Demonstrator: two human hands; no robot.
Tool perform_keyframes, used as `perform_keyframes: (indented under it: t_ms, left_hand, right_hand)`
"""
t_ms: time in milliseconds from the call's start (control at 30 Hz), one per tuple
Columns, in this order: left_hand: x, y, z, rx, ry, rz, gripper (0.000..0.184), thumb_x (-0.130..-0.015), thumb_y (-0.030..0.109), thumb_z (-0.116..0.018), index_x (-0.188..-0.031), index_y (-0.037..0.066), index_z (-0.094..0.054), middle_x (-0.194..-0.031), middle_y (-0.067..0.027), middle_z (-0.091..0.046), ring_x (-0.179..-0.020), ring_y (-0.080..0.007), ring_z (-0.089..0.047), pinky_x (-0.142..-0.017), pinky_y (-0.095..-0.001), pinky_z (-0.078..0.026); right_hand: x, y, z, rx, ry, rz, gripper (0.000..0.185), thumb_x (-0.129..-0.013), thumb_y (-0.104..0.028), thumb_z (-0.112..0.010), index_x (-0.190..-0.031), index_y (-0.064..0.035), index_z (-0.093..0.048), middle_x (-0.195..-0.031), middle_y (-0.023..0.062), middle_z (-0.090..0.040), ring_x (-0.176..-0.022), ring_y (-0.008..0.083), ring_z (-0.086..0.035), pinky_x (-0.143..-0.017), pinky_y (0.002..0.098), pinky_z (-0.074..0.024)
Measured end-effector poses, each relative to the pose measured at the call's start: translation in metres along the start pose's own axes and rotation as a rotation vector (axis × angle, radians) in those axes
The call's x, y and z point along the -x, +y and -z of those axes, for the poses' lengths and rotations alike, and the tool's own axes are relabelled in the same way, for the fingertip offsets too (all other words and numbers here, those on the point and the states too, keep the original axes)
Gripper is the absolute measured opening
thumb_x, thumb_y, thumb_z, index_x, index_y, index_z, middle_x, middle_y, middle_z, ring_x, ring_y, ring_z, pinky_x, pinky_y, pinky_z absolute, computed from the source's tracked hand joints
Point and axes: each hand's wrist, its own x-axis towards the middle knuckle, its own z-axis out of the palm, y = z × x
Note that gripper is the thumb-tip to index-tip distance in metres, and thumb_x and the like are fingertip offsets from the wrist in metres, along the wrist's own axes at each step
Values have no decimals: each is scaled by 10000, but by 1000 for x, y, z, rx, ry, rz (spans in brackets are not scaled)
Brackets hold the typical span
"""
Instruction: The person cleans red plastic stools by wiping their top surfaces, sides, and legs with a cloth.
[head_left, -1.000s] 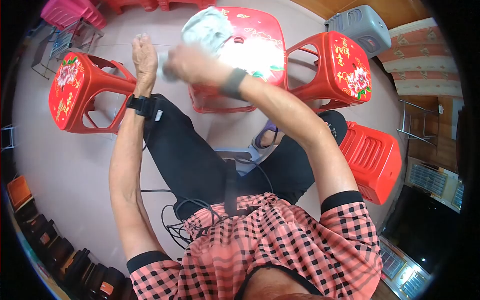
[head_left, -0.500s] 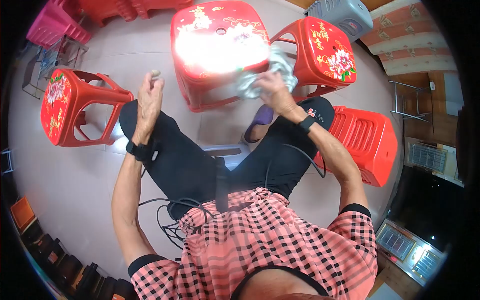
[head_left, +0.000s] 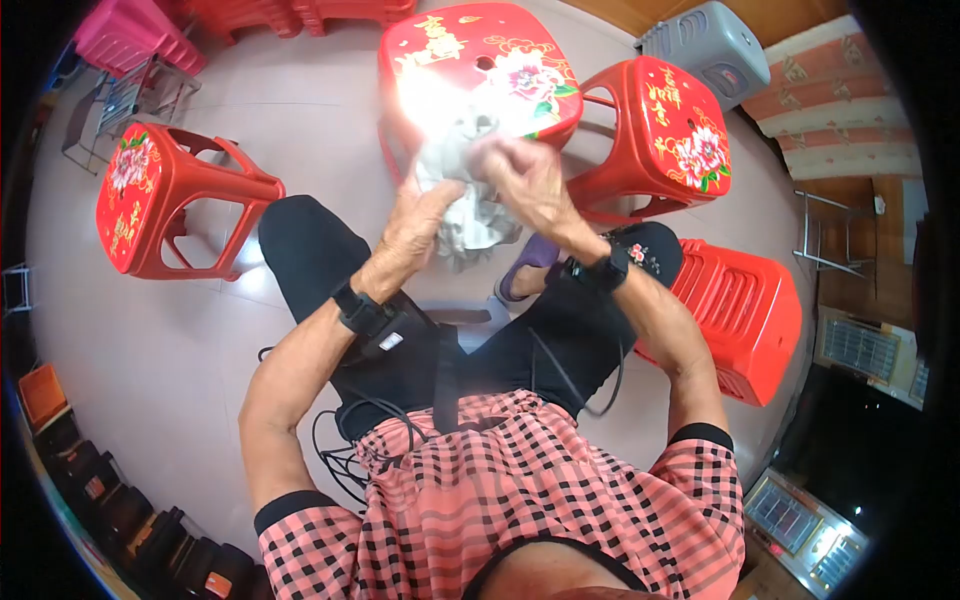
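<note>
A crumpled pale grey-white cloth [head_left: 478, 222] hangs between my two hands, in front of the near edge of a red flower-printed stool [head_left: 530, 62]. My left hand [head_left: 420, 215] grips the cloth from its left side, thumb lying over it. On the other side my right hand [head_left: 535, 190] has its fingers curled at the cloth's upper right part, slightly blurred by motion. Strong glare on the stool top washes out the cloth's upper edge.
A second printed red stool [head_left: 685, 130] stands at right, and another printed red stool [head_left: 150, 200] at left. A red stool lying on its side [head_left: 730, 315] is by my right knee. A grey stool [head_left: 708, 55] is farther back. Black cables [head_left: 345, 460] hang by my waist.
My left hand has moved right and taken hold of the cloth. My right hand has brought the cloth left and nearer to me, away from between the two stools.
</note>
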Motion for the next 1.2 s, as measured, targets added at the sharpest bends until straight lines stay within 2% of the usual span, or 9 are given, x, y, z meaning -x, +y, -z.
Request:
perform_keyframes:
  t_ms: [33,100,633,733,833,933,967,1133,1200]
  left_hand:
    - [-1,6,7,3,23,1,489,-849,105,-588,-1307,34,-433,-1077,-66,-562,-951,-136,-561,-816,-296,-501]
    - [0,23,19,-121,48,40,478,-842,61,-543,-1309,12,-449,-1073,-60,-588,-942,-121,-569,-818,-285,-495]
    - [-205,21,180,-1175,355,-105,351,-928,296,-525,-1086,12,-656,-885,-35,-668,-823,-118,-564,-729,-315,-480]
    - [-238,59,157,-589,394,-350,325,-879,214,-533,-1096,4,-654,-902,-27,-664,-800,-108,-560,-714,-303,-477]
    - [-276,44,163,-754,398,-137,367,-840,139,-520,-1165,4,-624,-934,-75,-676,-794,-143,-582,-711,-295,-480]
    - [-258,28,161,-815,256,-458,398,-830,121,-506,-1200,18,-608,-946,-100,-684,-798,-156,-590,-705,-298,-481]
    - [-251,30,166,-864,281,-347,477,-812,109,-433,-1269,31,-546,-883,-208,-680,-812,-307,-650,-732,-407,-506]
    - [-171,28,133,-743,460,-124,533,-815,113,-574,-1295,-91,-464,-869,-150,-669,-776,-209,-624,-648,-341,-499]
    - [-133,19,108,-664,432,-209,382,-830,113,-563,-1145,-99,-523,-1000,-200,-654,-912,-237,-612,-819,-360,-476]
  right_hand:
    - [-16,5,5,118,118,-35,268,-853,-94,-589,-1117,-48,-610,-976,93,-629,-905,163,-611,-793,338,-489]
    - [-64,37,31,714,393,594,300,-816,-133,-624,-1112,-81,-617,-1034,113,-614,-987,270,-593,-882,405,-451]
    - [-109,66,28,942,491,292,366,-755,-233,-651,-1105,-132,-612,-1154,82,-546,-1109,302,-488,-937,480,-360]
    - [-109,63,29,950,481,284,360,-747,-234,-654,-1091,-138,-612,-1142,83,-547,-1095,304,-497,-928,474,-363]
    - [-110,60,27,944,487,275,363,-743,-235,-655,-1090,-138,-612,-1136,84,-549,-1093,304,-500,-929,474,-360]
    - [-112,64,27,925,500,290,355,-743,-244,-653,-1080,-136,-620,-1126,88,-557,-1093,306,-502,-936,486,-364]
    - [-110,66,28,918,508,297,353,-744,-247,-653,-1077,-135,-622,-1124,89,-558,-1093,306,-501,-937,488,-366]
    - [-106,67,30,904,528,268,353,-751,-276,-654,-1074,-136,-629,-1115,81,-559,-1071,299,-499,-940,484,-366]
    - [-105,71,30,901,549,289,361,-750,-283,-657,-1080,-138,-630,-1110,78,-557,-1067,290,-496,-944,477,-356]
